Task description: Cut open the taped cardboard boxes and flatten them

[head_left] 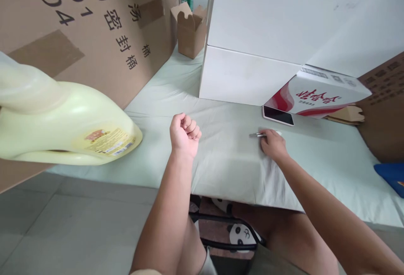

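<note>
My left hand [184, 134] is curled into a fist above the pale green cloth-covered table [221, 157], with nothing visible in it. My right hand [272, 142] rests on the cloth with its fingers closed on a thin silver pen-like tool [257, 134] that lies flat and points left. A phone [277, 115] lies face up just beyond the right hand, next to a red and white carton [318, 94].
A pale yellow plastic jug [63, 123] lies on its side at the left. A large brown carton [94, 26] stands behind it. A small open brown box [190, 30] and a big white box [284, 35] sit at the back. A blue object [391, 176] is at the right edge.
</note>
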A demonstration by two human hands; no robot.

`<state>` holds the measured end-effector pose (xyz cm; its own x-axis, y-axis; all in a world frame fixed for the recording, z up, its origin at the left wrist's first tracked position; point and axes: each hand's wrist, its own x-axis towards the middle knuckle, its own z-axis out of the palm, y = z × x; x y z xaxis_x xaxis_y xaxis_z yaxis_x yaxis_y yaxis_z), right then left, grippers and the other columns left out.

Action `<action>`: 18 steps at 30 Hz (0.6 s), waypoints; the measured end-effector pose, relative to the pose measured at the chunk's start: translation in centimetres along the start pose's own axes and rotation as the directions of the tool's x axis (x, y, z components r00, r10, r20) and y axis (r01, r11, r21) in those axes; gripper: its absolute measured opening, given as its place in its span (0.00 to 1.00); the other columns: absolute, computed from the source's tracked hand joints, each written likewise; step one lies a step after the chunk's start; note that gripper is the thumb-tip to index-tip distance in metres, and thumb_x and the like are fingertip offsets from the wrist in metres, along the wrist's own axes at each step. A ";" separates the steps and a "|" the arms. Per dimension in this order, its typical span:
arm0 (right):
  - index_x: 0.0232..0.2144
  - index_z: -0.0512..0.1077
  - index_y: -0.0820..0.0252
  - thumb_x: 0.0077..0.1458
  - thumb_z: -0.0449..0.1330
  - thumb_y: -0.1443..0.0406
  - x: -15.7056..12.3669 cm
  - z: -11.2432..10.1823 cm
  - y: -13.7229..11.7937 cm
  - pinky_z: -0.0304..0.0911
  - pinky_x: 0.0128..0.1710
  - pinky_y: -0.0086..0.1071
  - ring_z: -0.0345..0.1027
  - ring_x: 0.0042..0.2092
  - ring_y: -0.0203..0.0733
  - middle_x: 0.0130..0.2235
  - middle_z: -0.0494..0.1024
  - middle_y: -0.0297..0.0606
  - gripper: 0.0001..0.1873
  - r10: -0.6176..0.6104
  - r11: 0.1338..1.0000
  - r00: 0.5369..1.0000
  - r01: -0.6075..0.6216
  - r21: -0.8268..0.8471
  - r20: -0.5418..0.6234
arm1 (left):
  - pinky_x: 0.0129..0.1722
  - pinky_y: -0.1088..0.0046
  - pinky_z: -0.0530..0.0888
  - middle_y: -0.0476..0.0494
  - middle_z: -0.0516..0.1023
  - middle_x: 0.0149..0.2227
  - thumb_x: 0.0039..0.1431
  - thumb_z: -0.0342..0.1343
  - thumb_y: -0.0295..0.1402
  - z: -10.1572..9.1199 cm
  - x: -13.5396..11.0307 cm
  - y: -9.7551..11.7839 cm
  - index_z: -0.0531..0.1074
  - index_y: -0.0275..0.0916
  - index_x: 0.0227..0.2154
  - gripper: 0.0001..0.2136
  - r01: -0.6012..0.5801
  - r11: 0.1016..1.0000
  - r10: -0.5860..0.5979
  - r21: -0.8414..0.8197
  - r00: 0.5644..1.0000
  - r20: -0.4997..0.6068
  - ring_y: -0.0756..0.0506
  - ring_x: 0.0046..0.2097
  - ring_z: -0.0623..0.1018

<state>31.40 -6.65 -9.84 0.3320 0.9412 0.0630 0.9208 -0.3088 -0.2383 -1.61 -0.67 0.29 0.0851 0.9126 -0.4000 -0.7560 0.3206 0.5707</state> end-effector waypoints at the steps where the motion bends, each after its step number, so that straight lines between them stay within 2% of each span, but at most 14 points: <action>1: 0.49 0.79 0.55 0.59 0.51 0.65 0.1 -0.1 -0.4 0.64 0.62 0.58 0.73 0.59 0.59 0.56 0.80 0.50 0.21 -0.007 1.000 1.000 0.007 0.003 0.016 | 0.18 0.75 0.48 0.57 0.42 0.17 0.64 0.44 0.32 -0.1 0.0 0.1 0.48 0.41 0.14 0.22 0.000 1.000 0.000 -0.008 1.000 -0.010 0.55 0.16 0.46; 4: 0.45 0.81 0.53 0.59 0.54 0.64 0.0 -0.4 -2.3 0.64 0.60 0.59 0.74 0.56 0.60 0.54 0.81 0.49 0.18 -0.044 0.999 0.997 0.042 0.032 0.062 | 0.18 0.75 0.48 0.57 0.42 0.18 0.64 0.45 0.32 -0.3 0.1 0.6 0.48 0.41 0.15 0.21 0.008 0.999 -0.010 -0.046 0.999 -0.033 0.55 0.17 0.46; 8: 0.42 0.79 0.53 0.61 0.53 0.61 0.0 -1.0 -6.2 0.65 0.58 0.57 0.77 0.50 0.57 0.48 0.83 0.47 0.15 -0.113 0.986 0.985 0.095 0.140 0.130 | 0.18 0.75 0.48 0.57 0.42 0.18 0.64 0.46 0.32 -0.7 -0.1 1.0 0.48 0.41 0.16 0.20 0.020 0.996 -0.024 -0.085 0.999 -0.041 0.55 0.17 0.46; 10: 0.41 0.77 0.53 0.62 0.52 0.59 0.3 -1.1 -8.7 0.70 0.51 0.50 0.78 0.43 0.53 0.42 0.82 0.44 0.14 -0.146 0.968 0.975 0.106 0.227 0.168 | 0.18 0.75 0.48 0.57 0.42 0.19 0.64 0.46 0.32 -1.1 -0.2 1.2 0.48 0.41 0.17 0.20 0.024 0.995 -0.028 -0.094 0.999 -0.041 0.55 0.17 0.46; 12: 0.44 0.73 0.53 0.65 0.50 0.55 0.9 -0.9 -11.4 0.72 0.41 0.42 0.77 0.36 0.47 0.36 0.80 0.39 0.15 -0.177 0.939 0.963 0.102 0.329 0.205 | 0.19 0.75 0.48 0.57 0.42 0.19 0.63 0.47 0.31 -1.5 -0.3 1.6 0.48 0.41 0.17 0.20 0.019 0.994 -0.024 -0.104 0.999 -0.039 0.55 0.17 0.46; 16: 0.53 0.66 0.51 0.69 0.44 0.53 2.7 -0.8 -17.3 0.67 0.28 0.33 0.69 0.26 0.39 0.32 0.76 0.32 0.18 -0.246 0.872 0.927 0.084 0.482 0.284 | 0.19 0.75 0.48 0.57 0.42 0.20 0.62 0.48 0.31 -2.3 -0.4 2.5 0.47 0.42 0.18 0.19 -0.005 0.992 -0.001 -0.130 0.999 -0.050 0.54 0.18 0.47; 18: 0.52 0.67 0.52 0.66 0.48 0.56 3.6 -1.1 -20.4 0.65 0.25 0.32 0.67 0.25 0.38 0.30 0.74 0.31 0.16 -0.279 0.863 0.898 0.079 0.498 0.341 | 0.19 0.75 0.48 0.57 0.41 0.20 0.63 0.47 0.31 -2.5 -0.2 3.0 0.47 0.41 0.18 0.19 -0.007 0.990 -0.002 -0.141 0.998 -0.066 0.54 0.18 0.46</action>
<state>14.07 2.87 -3.73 -0.0287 0.9779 -0.2073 0.7193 -0.1238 -0.6836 -5.50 -0.56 0.26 0.0437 0.8931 -0.4477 -0.8403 0.2753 0.4670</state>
